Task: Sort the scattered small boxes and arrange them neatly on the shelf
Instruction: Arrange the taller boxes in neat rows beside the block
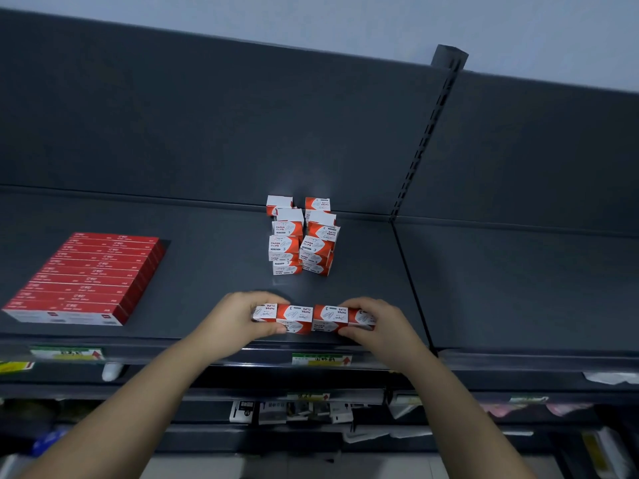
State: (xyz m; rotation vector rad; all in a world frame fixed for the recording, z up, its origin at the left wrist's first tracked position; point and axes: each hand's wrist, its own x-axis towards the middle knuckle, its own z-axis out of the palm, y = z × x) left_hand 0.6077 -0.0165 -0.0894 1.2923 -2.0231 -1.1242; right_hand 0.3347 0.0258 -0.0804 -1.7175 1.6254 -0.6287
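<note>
Aligning step: left hand (238, 319) and right hand (378, 323), each grip curled round one end of a row of paper clip boxes (313, 319) at the shelf (207, 271) front. Next, likely: slide the row back against the stacked boxes (301, 236), squarely.

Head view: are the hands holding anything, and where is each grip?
A row of paper clip boxes: left hand curls round its left end, right hand round its right end.
</note>
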